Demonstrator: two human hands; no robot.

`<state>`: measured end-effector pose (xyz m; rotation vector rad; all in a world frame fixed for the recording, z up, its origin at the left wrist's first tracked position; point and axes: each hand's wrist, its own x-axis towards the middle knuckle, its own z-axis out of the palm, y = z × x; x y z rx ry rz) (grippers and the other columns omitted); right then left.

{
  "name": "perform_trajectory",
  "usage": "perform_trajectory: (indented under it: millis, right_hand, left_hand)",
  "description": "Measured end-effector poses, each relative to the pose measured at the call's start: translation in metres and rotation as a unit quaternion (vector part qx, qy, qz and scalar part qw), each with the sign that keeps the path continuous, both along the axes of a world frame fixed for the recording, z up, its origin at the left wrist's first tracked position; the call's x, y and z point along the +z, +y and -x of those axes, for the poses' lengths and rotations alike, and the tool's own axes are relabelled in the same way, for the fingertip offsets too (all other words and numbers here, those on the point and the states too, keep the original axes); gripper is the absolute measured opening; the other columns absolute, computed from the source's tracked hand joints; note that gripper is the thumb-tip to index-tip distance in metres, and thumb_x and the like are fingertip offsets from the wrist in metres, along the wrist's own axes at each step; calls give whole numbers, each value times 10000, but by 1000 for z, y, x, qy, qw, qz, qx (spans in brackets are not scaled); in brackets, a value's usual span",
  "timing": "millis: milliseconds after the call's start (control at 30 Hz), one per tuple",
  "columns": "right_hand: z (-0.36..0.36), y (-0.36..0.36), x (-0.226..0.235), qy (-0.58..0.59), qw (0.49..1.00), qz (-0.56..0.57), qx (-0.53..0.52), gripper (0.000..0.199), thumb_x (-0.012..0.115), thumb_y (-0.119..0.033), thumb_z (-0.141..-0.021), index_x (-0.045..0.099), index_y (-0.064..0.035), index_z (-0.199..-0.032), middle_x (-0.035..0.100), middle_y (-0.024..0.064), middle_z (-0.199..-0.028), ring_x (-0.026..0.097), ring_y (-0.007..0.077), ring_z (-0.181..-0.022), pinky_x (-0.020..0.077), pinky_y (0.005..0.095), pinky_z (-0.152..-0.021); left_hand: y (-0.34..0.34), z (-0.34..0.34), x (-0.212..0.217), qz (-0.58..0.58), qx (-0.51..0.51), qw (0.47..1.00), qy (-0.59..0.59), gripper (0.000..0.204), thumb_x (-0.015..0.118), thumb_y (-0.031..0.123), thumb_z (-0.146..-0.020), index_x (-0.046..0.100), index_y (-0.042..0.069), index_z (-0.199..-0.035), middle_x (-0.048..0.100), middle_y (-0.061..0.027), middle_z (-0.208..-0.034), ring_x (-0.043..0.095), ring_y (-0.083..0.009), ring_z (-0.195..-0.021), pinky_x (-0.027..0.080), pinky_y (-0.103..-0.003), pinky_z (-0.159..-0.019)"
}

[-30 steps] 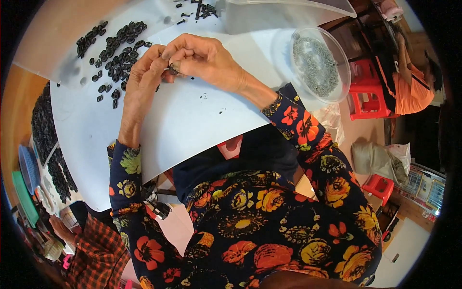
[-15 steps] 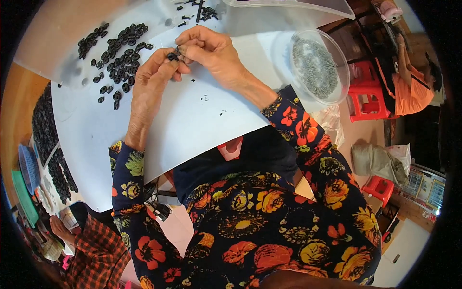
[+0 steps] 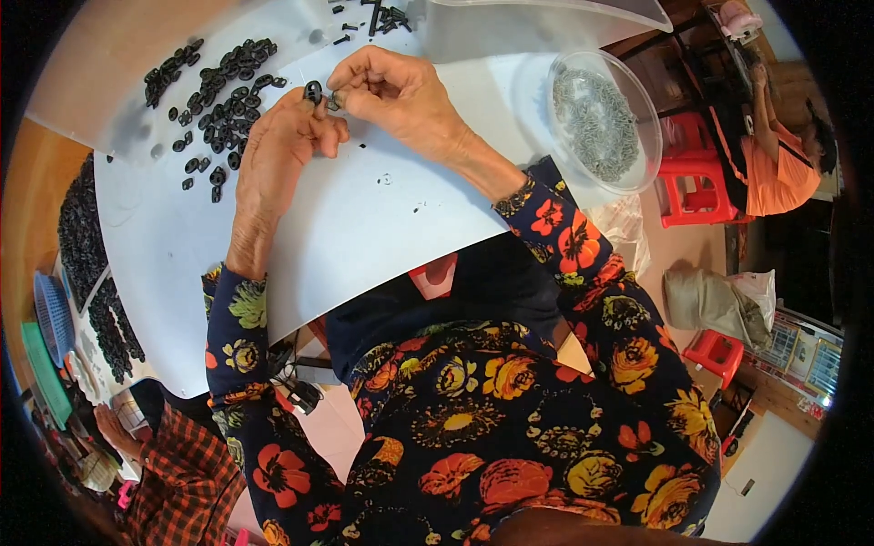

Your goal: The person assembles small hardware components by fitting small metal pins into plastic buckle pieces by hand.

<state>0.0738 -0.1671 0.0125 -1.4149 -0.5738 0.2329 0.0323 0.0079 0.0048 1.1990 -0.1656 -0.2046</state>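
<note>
Tabletop (image 3: 328, 227), black part (image 3: 313, 91) in left hand (image 3: 280, 141)

The black oval piece (image 3: 313, 92) has shifted leftward and turned more upright.

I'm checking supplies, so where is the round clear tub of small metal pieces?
In the head view, the clear tub sits at the upper right on the white tabletop, between the right hand and the red stool.

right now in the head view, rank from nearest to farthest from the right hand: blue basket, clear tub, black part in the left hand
1. Black part: in the left hand, just left of the right hand
2. Clear tub: to the right
3. Blue basket: at the far left edge
</note>
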Motion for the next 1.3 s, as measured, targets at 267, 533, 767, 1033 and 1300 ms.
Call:
perform_trajectory:
  millis: [267, 533, 767, 1033, 1300]
  right_hand:
    - [-1, 0, -3, -10, 1000, 6, -7, 154, 577, -16, -802, 618, -37, -949, 557, -59, -779, 495, 8, -704, 423, 173, -660]
    - [-1, 3, -7, -12, 1000, -7, -10, 180, 585, -8, -797, 623, -37, -971, 554, -65, -788, 495, 2, -711, 423, 171, -662]
    - [2, 4, -7, -33, 999, 0, -5, 249, 573, -7, -811, 617, -25, -1056, 548, -61, -791, 508, 9, -722, 439, 173, -679]
    - [2, 8, -9, -90, 995, 0, -35, 232, 558, 20, -772, 607, -5, -998, 559, -39, -665, 497, 16, -599, 433, 188, -555]
    - [4, 6, -9, -44, 999, -4, -22, 266, 560, 17, -815, 601, -17, -1076, 556, -41, -796, 529, 24, -708, 461, 177, -655]
  left_hand:
    - [1, 0, 2, -97, 39, 994, -4, 263, 355, 232, -930, 497, 25, -851, 520, -57, -647, 538, -184, -800, 411, -302, -771]
    - [-3, 1, 7, -82, 56, 995, 18, 258, 381, 230, -925, 516, 31, -832, 516, -40, -628, 539, -167, -768, 404, -287, -741]
    - [0, 2, 5, -157, 83, 984, -6, 266, 382, 230, -920, 514, 43, -785, 519, -38, -636, 518, -136, -731, 409, -268, -692]
    - [-3, 3, 8, -292, 93, 949, -76, 322, 373, 270, -928, 501, 27, -760, 519, -31, -636, 476, -111, -649, 399, -247, -647]
    - [-9, 6, 6, -226, 99, 966, -78, 336, 390, 297, -953, 509, 39, -775, 486, -10, -620, 469, -99, -666, 388, -247, -633]
